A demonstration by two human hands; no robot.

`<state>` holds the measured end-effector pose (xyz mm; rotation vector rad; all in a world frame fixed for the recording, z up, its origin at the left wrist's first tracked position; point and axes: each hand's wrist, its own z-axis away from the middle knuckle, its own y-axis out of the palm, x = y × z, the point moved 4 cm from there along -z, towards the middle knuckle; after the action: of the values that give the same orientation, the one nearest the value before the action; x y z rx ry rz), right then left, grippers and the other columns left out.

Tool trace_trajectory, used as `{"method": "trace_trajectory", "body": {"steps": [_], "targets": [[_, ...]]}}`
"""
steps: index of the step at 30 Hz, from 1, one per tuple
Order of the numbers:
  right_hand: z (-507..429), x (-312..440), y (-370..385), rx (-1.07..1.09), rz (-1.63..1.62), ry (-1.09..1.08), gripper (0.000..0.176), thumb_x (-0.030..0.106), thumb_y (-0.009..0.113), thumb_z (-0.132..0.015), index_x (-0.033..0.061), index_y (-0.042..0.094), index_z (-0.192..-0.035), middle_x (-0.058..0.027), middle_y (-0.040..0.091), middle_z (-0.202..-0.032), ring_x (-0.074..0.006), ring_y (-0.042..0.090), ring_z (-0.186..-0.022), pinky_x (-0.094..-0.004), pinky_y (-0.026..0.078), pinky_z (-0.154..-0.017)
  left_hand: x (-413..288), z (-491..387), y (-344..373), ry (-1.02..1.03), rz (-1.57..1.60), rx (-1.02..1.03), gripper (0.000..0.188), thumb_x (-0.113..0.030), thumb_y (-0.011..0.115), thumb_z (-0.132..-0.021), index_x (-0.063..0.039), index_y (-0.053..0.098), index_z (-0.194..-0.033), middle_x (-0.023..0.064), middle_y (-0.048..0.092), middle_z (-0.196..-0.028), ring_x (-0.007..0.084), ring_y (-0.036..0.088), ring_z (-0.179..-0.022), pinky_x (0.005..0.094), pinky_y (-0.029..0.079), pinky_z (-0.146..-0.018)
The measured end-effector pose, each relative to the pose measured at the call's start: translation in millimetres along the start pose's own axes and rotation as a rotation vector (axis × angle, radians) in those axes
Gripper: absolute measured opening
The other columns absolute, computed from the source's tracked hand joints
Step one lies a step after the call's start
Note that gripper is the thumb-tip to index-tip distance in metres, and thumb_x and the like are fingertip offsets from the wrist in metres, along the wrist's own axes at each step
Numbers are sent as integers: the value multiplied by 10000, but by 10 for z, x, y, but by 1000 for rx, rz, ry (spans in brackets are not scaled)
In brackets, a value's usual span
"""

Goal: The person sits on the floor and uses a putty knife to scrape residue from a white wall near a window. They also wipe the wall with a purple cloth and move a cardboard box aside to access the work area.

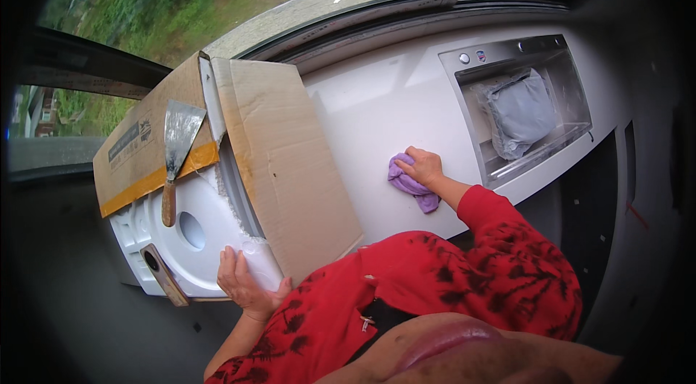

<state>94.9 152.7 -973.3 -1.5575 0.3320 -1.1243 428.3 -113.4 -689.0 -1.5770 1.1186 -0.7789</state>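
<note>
My right hand [426, 167] is closed around a bunched purple cloth [406, 180], which presses on the white countertop [359, 128] between the carton and the sink. My left hand [246, 282] rests with spread fingers on the near edge of white foam packing [215, 215], its thumb by the cardboard flap. The foam sits inside an open cardboard box [293, 166]. On top of the box lies a scraper [184, 125] with a wide metal blade and wooden handle, the handle reaching over the foam.
A stainless steel sink [472, 106] set into the counter on the right holds a plastic-wrapped grey item [524, 112]. A flat object with a dark round spot [165, 275] leans at the foam's lower left. Window frames [359, 22] border the counter's back edge.
</note>
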Motion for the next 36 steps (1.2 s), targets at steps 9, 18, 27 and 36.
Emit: {"method": "trace_trajectory", "body": {"steps": [9,18,27,36], "targets": [[-1,14,-20,34,6,19,398,517,656,-838,123,613,-867,-120,679,-770,-320,669,-742,-435,523,-632,-65,-74,-62,-15,13,23,858,-556,698,-729,74,485,-1271,294,462,-1352,443,459,-1235,529,343,-1035],[-19,70,-50,38,11,15,384,488,675,-832,109,619,-850,-87,672,-756,-289,656,-710,-412,507,-603,-71,-80,-70,-35,-9,25,883,-611,660,-740,51,482,-1298,258,451,-1383,424,441,-1263,490,334,-1033],[-28,101,-73,13,26,-1,376,488,686,-826,117,623,-825,-84,660,-725,-286,646,-688,-409,499,-584,-58,-73,-62,-54,13,19,879,-577,696,-705,47,493,-1290,254,457,-1378,418,452,-1259,480,340,-1029],[-31,87,-43,-19,31,-5,366,476,710,-809,120,627,-812,-103,646,-689,-292,641,-658,-407,497,-568,-64,-90,-85,-71,38,12,854,-593,694,-713,26,511,-1273,236,477,-1357,411,455,-1260,474,348,-1013]]}}
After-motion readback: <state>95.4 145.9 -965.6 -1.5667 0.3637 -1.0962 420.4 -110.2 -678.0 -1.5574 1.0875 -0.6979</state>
